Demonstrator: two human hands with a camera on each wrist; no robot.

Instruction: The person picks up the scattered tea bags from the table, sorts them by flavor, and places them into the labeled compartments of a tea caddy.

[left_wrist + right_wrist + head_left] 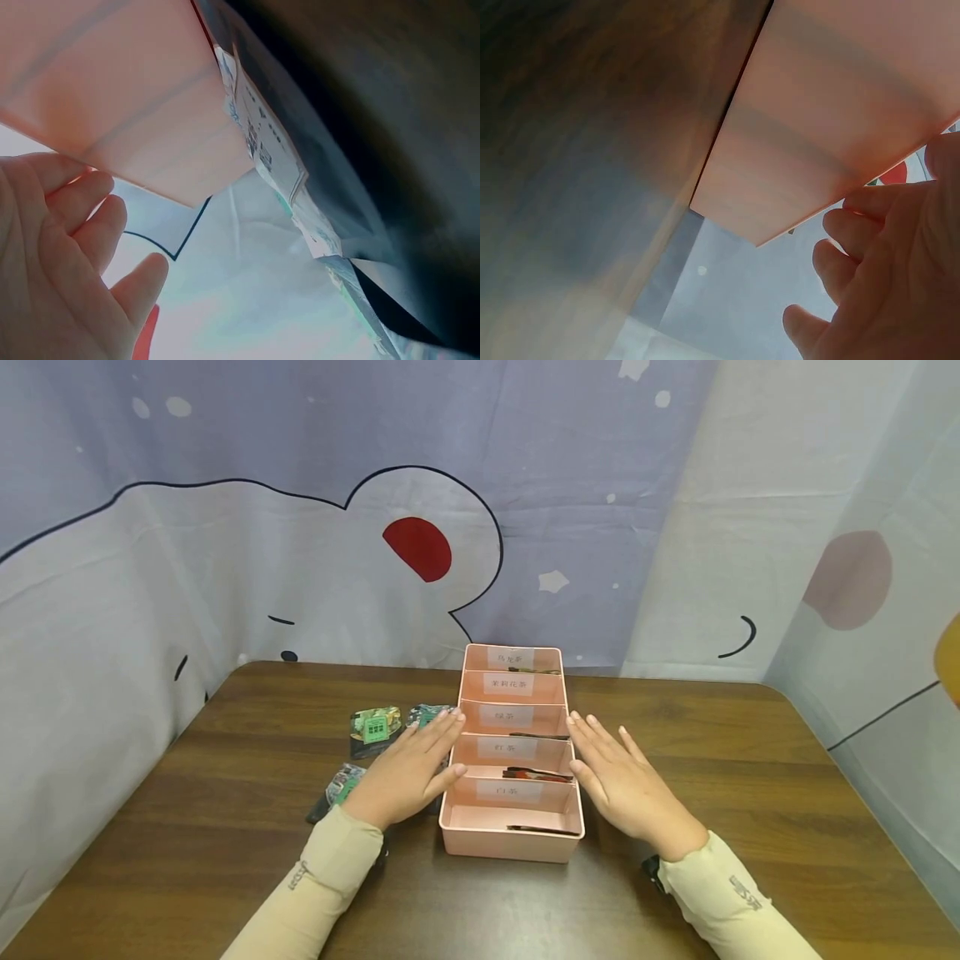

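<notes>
1. Pink plastic organiser box (512, 839), long and split into five labelled compartments, is sitting on the dark brown wooden table (750, 777), running away from the person toward the curtain.
2. The left hand (408, 772) is lying flat beside the box's left wall, fingers straight and spread, fingertips near the third compartment and thumb at the wall of the nearest one; it is gripping nothing.
3. The right hand (626, 781) is mirroring it just beside the right wall, fingers straight and relaxed, and is holding nothing either.
4. Whether either palm is actually pressing the wall cannot be told from the head view; both wrist views are showing the pink wall close to the extended fingers (112, 225).
5. Dark flat sachets (536, 774) are lying in several compartments, one each in the two nearest.
6. Green foil tea packets (375, 727) are lying on the table left of the box, some partly under the left hand.
7. A cartoon-printed pale fabric curtain (375, 543) is hanging behind the table.
</notes>
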